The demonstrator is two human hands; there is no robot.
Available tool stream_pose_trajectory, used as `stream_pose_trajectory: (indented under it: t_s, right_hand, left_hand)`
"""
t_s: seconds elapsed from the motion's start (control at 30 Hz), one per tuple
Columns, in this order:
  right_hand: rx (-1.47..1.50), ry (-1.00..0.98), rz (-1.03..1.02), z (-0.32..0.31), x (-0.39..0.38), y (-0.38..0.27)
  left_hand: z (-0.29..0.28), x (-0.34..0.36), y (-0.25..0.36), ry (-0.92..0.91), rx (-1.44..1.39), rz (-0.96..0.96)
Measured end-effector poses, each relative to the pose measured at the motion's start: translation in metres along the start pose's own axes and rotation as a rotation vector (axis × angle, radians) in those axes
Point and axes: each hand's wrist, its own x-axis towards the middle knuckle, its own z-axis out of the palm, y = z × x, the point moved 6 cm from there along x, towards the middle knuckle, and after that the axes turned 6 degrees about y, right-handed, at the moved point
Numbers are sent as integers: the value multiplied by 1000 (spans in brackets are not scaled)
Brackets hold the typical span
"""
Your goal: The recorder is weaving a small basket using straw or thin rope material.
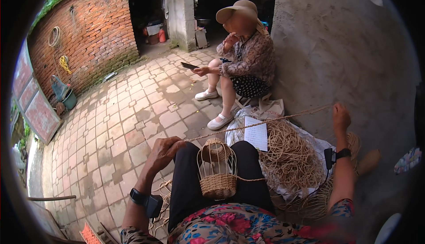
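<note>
Cord drawn taut across the lap

A twisted tan cord [310, 111] runs in a nearly straight line between the person's two hands, rising toward the right. The left hand [166, 151], near the left knee, is curled closed on one end; the right hand [341, 118], raised well out to the side, grips the other in a fist. Below the cord, an unfinished basket [218, 186] sits on the lap between the thighs (its pale upright ribs still show bare above the woven wall), with a thin strand [251, 180] trailing from it to the right. Beyond the right thigh, a tangled heap of cord [292, 153] lies on white sheeting [315, 138], a sheet of paper [256, 133] resting against it. A seated person [248, 60] in a wide-brimmed hat holds a dark phone [189, 65].
</note>
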Motion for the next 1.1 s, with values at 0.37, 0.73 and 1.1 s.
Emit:
stream_pose_trajectory:
  t_s: [0.37,0.73,1.1]
  right_hand:
    - [1418,-1327,-341,-89,-235,-273]
    - [1187,-1062,-656,-99,-243,-252]
    - [1049,-1211,-208,-58,-253,-228]
  left_hand:
    - [115,-17,64,-283,-122,383]
    - [123,-53,30,-404,-91,211]
    - [91,-36,-7,-217,-166,-101]
